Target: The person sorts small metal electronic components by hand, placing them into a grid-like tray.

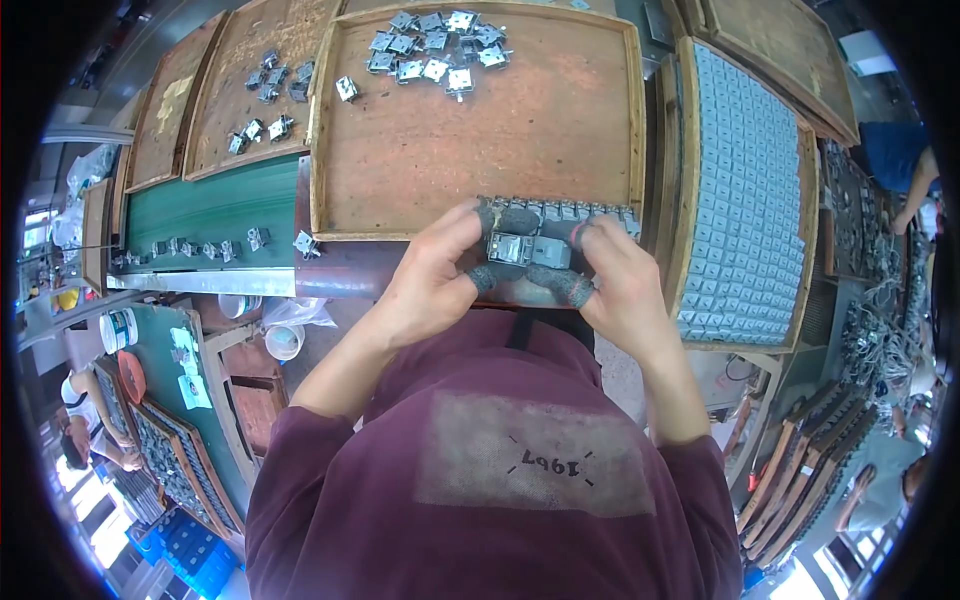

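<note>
Dark grey finger covers sit on the thumb and fingertips of my left hand (440, 262) and my right hand (620, 272). My left hand is closed on a small shiny metal housing (511, 248). Pressed up against that housing is a smooth grey block (552, 252), gripped between my right thumb and fingers. Both pieces are held just over the near edge of a wooden tray (420, 236). Behind my fingers a row of small metal parts (560, 209) lies along that edge, partly hidden by my hands.
A heap of metal housings (436, 45) lies at the tray's far side. To the right, a wooden tray holds rows of grey blocks (745, 190). A green conveyor belt (210, 215) with several housings runs at the left. Other people work at both sides.
</note>
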`<state>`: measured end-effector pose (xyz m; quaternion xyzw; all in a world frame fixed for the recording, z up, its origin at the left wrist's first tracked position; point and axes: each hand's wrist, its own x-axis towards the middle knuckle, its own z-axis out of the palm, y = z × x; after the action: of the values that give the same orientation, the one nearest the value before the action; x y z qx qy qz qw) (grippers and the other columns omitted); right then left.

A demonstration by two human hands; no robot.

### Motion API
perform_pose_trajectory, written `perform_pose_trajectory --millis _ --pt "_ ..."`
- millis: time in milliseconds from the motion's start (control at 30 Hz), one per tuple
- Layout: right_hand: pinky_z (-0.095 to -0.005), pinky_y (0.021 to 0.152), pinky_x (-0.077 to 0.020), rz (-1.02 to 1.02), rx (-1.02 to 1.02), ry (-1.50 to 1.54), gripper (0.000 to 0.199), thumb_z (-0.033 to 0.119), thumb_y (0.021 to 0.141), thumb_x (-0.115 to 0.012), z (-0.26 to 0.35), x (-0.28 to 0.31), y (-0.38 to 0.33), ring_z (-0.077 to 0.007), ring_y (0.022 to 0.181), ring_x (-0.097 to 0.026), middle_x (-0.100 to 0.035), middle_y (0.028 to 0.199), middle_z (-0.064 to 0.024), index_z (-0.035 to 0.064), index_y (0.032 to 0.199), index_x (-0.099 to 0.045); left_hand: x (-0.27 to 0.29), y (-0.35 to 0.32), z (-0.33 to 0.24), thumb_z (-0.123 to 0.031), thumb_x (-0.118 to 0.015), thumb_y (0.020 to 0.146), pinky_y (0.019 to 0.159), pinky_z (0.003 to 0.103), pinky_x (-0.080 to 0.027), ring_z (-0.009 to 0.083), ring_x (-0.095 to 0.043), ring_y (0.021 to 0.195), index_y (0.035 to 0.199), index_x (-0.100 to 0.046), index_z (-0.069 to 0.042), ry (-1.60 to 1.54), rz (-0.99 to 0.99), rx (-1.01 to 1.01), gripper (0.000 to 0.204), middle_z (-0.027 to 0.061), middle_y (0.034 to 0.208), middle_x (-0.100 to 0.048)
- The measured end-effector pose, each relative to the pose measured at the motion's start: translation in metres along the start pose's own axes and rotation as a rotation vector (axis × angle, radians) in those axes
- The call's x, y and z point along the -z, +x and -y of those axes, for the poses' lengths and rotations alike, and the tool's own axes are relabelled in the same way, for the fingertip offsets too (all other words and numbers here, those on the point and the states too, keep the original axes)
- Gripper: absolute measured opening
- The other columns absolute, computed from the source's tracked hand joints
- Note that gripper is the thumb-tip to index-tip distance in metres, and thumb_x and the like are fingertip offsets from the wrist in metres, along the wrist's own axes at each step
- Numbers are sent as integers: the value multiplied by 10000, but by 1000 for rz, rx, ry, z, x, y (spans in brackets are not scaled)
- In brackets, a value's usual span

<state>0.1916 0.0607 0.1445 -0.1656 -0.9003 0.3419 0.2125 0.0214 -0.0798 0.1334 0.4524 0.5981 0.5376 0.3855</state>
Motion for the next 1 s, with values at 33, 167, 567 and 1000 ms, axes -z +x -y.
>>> perform_pose_trajectory --millis 33,167,567,1000 --pt "-361 621 -504 13 10 -19 274 11 698 -729 0 0 0 -294 750 -617 -580 866 -113 -20 935 -595 -2 -2 0 135 -566 799 946 317 -473 208 -580 1124 1209 -606 -5 -2 1 1 435 97 1177 -587" --pt "-356 606 -501 24 -5 -42 249 -9 697 -717 4 3 0 -273 725 -615 -567 846 -110 -17 922 -612 -4 -5 2 157 -507 813 993 334 -469 185 -572 1158 1249 -571 15 -391 -36 195 463 85 1237 -572" --pt "-390 605 -511 -30 94 -186 262 2 676 -718 -8 -7 4 -316 728 -629 -589 858 -131 -23 917 -618 -15 5 11 205 -437 720 1008 316 -427 266 -548 1174 1277 -570 17 -90 -36 27 603 142 1197 -549" --pt "-406 668 -521 -30 -89 -149 330 127 751 -749 -15 -13 -3 -345 777 -638 -619 909 -153 -31 1012 -623 -38 29 45 -30 -782 685 979 388 -450 348 -557 1165 1375 -473 28 456 -123 -256 759 199 1288 -542"
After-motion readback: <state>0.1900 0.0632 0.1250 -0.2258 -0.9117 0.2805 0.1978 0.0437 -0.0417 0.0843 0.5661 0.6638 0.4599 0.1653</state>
